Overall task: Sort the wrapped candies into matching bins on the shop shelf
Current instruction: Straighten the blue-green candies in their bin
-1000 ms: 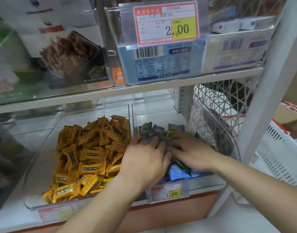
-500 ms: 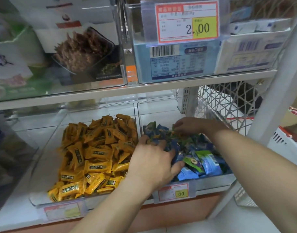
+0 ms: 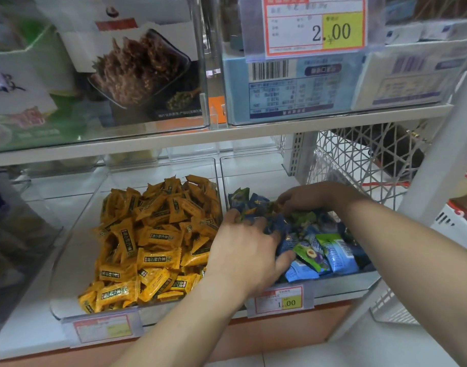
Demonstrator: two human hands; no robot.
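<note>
White shop shelf (image 3: 174,141), two clear plastic bins on lower tier. Left bin (image 3: 68,260): heap of glossy orange pillow-shaped candies (image 3: 153,242), dark labels. Right bin (image 3: 346,283): crinkled blue and green candies (image 3: 325,250). Left hand (image 3: 245,250) palm-down on the blue pile, fingers spread, fingertips buried in wrappers; grip cannot be told. Right hand (image 3: 314,197) at the bin's rear, fingers curled into the candies, pinch hidden. Price tag (image 3: 280,300) partly covered by the left wrist.

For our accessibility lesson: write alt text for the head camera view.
Both hands, left hand and right hand, dig into a clear bin of blue and green candies on a shop shelf. Beside it, another bin holds yellow candies.
</note>
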